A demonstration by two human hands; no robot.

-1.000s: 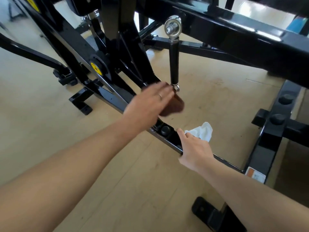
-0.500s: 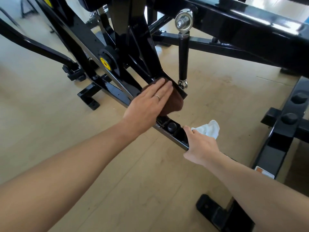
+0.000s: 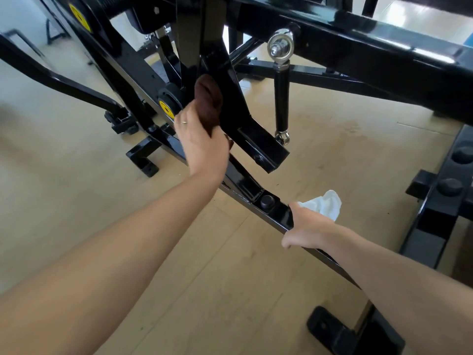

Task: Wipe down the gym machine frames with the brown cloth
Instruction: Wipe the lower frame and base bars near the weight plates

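1. The left hand [image 3: 202, 142] grips a bunched brown cloth [image 3: 208, 103], fingers curled round its lower end; a ring shows on one finger.
2. The brown cloth is pressed against the near face of the slanted black lever arm [image 3: 245, 119] of the gym machine, just beside the yellow-capped pivot [image 3: 167, 108] on that arm's left.
3. The right hand [image 3: 307, 226] rests on the low black base rail [image 3: 268, 208] that runs diagonally below the lever arm. Its fingers wrap over the rail's far edge and the thumb lies along the top.
4. A crumpled white cloth [image 3: 325, 204] sticks out from under the right hand's fingers, on the far side of the base rail. Whether the fingers pinch it or merely lie on it cannot be told.
5. A black link rod [image 3: 281, 98] with a chrome eye end [image 3: 280, 46] stands upright just right of the lever arm.
6. The machine stands on a pale wooden floor [image 3: 76, 201].
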